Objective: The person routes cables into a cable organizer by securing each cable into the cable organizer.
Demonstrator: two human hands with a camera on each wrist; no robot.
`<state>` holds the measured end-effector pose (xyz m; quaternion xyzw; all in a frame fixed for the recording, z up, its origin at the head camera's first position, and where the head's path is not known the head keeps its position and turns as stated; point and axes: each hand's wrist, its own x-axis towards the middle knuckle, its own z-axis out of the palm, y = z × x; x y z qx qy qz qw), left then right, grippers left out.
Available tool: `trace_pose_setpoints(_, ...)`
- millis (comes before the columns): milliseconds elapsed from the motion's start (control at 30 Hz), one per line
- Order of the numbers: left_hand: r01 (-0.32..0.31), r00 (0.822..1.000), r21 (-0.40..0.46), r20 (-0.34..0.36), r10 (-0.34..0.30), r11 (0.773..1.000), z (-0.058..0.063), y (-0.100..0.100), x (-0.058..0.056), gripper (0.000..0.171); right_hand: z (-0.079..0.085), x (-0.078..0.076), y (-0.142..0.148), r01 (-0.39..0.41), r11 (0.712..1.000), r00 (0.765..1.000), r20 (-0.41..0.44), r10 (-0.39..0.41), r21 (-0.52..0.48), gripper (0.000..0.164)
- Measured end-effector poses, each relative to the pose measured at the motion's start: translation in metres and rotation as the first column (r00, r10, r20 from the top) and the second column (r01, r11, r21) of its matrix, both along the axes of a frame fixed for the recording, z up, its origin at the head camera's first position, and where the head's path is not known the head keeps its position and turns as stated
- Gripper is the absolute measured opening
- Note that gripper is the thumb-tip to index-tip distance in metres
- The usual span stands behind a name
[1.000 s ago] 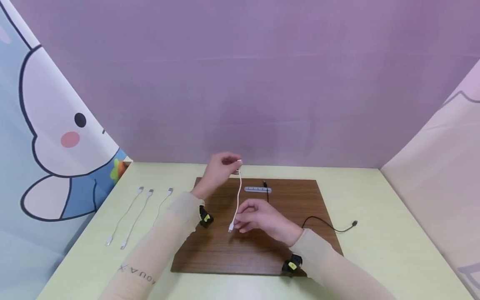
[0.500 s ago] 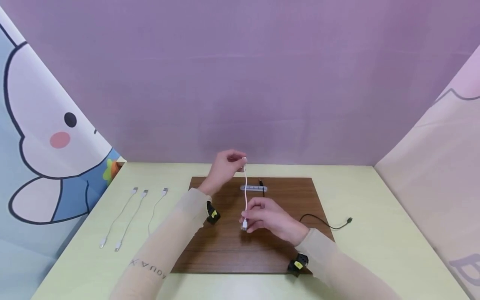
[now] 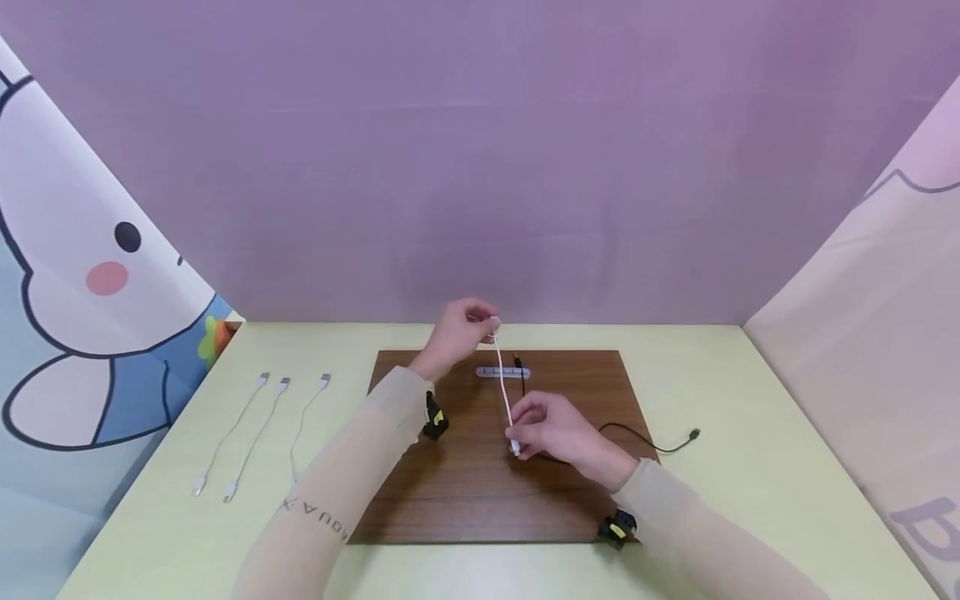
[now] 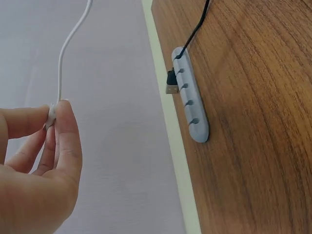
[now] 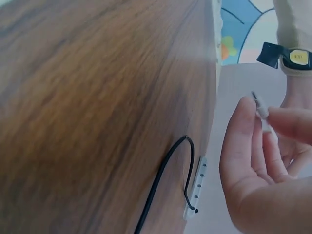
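Observation:
A short white USB cable (image 3: 502, 372) is stretched between both hands above a brown wooden board (image 3: 435, 500). At its upper, far end my left hand (image 3: 459, 332) pinches one plug between thumb and fingers, covering most of it. My right hand (image 3: 553, 429) pinches the lower end, where the small plug (image 5: 260, 105) sticks out past the fingertips. Behind the cable, a grey cable clip strip (image 4: 191, 100) with several slots lies near the board's far edge. A black USB cable (image 4: 195, 31) sits in its end slot, with the USB plug (image 4: 171, 83) beyond the strip.
Several white cables (image 3: 255, 442) lie side by side on the pale yellow table (image 3: 150, 500) to the left. The black cable's other end (image 3: 693, 434) rests on the table right of the board. A purple backdrop (image 3: 480, 167) stands behind the table.
Both hands have shifted right with the white cable, which now hangs in front of the clip strip. Its lower end has swung right and the cable slants the other way. The head view has turned slightly.

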<state>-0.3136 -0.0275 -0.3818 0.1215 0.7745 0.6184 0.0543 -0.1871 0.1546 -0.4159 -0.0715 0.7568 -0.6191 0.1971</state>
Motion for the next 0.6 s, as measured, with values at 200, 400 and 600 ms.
trace_pose_setpoints(200, 0.001, 1.000, 0.000, 0.030, -0.001, 1.000, -0.009, 0.004, -0.005, 0.019, -0.001, 0.001, -0.004, 0.024, 0.997, 0.999, -0.039, -0.022, 0.076, 0.024)
trace_pose_setpoints(400, -0.003, 1.000, -0.060, 0.027, 0.005, 0.998, -0.021, 0.010, -0.010, 0.017, -0.001, -0.001, -0.008, 0.025, 0.978, 0.996, -0.084, -0.008, 0.206, 0.016)
trace_pose_setpoints(600, 0.036, 0.999, -0.149, 0.030, -0.031, 0.988, -0.029, 0.017, -0.010, 0.014, -0.003, -0.001, -0.008, 0.011, 0.952, 0.997, -0.082, 0.014, 0.306, 0.012)
